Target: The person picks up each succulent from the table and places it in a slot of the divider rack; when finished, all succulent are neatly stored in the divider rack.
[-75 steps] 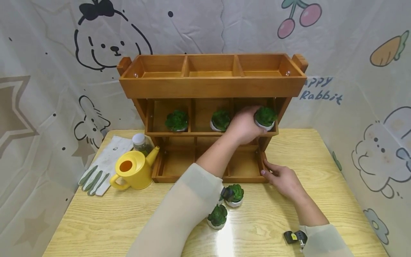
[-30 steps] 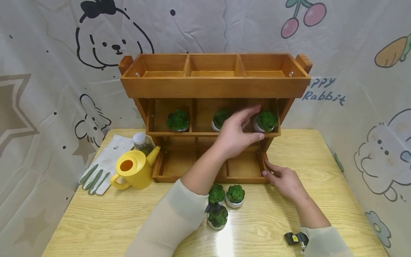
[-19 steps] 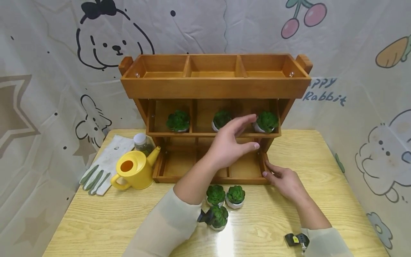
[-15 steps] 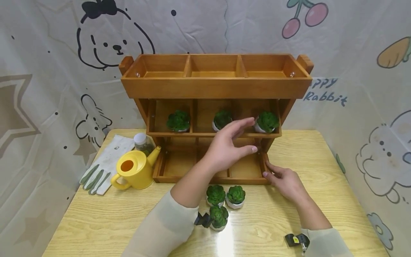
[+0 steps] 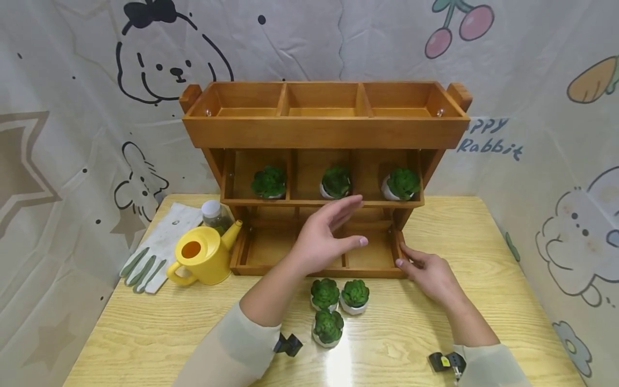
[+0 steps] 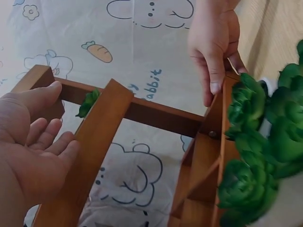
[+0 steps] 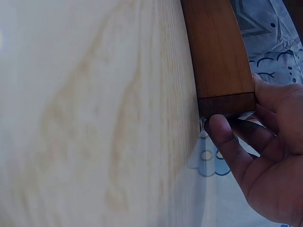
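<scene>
Steady the rack (image 5: 319, 133) by its lower right end, pinched in your right hand (image 5: 429, 273), and ease your left hand (image 5: 321, 239), thumb spread from fingers, around the three pots (image 5: 328, 325) just nearer.

The rack (image 5: 325, 133) is showing smooth wood with a soft sheen, and a metal screw (image 5: 440, 112) is shining on it. The counter (image 5: 145, 333) is looking like grained wood, glossy where the light is reflecting. The watering can (image 5: 208, 263) is appearing as smooth plastic, and the plants (image 5: 269, 182) are looking like plastic too, their pots (image 5: 354, 310) matt. The gloves (image 5: 166, 234) and sleeves (image 5: 242, 344) are looking like matt cloth, while the backdrop (image 5: 300, 54) is hanging as creased fabric
</scene>
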Available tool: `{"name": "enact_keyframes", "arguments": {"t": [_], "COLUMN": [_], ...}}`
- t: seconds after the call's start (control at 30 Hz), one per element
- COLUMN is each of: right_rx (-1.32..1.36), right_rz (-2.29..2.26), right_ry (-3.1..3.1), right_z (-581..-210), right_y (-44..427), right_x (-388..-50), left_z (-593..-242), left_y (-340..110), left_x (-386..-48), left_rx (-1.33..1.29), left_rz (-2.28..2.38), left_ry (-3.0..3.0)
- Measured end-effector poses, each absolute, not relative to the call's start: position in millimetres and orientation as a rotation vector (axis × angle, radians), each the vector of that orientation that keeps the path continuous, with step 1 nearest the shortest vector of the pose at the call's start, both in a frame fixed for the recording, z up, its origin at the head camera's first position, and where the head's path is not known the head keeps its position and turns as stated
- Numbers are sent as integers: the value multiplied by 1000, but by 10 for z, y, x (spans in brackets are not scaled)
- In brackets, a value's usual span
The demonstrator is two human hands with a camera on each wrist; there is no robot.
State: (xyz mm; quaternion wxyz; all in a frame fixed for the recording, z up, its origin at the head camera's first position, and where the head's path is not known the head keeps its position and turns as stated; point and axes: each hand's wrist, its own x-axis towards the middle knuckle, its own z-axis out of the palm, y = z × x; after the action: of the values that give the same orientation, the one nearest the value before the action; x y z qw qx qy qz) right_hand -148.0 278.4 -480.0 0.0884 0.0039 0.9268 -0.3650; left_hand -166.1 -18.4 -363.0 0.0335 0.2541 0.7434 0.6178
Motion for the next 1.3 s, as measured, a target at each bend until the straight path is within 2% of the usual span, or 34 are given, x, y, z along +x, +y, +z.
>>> {"name": "enact_keyframes", "arguments": {"t": [0.5, 0.93, 1.3], "right_rx": [-8, -26, -12], "right_rz": [-1092, -1090, -1094], "right_ry": [2771, 2783, 2763], "right_z": [-4823, -4836, -4824], "right_y": [2792, 2801, 2792], "right_x": [-1471, -1482, -1483], "left_z": [-3906, -4222, -4447], "left_y": [-506, -778, -974], "left_x": [-1553, -1451, -1433], "left_rx": [767, 573, 612], "left_rz": [1917, 1809, 1657], "left_ry": [2303, 2238, 2208]}}
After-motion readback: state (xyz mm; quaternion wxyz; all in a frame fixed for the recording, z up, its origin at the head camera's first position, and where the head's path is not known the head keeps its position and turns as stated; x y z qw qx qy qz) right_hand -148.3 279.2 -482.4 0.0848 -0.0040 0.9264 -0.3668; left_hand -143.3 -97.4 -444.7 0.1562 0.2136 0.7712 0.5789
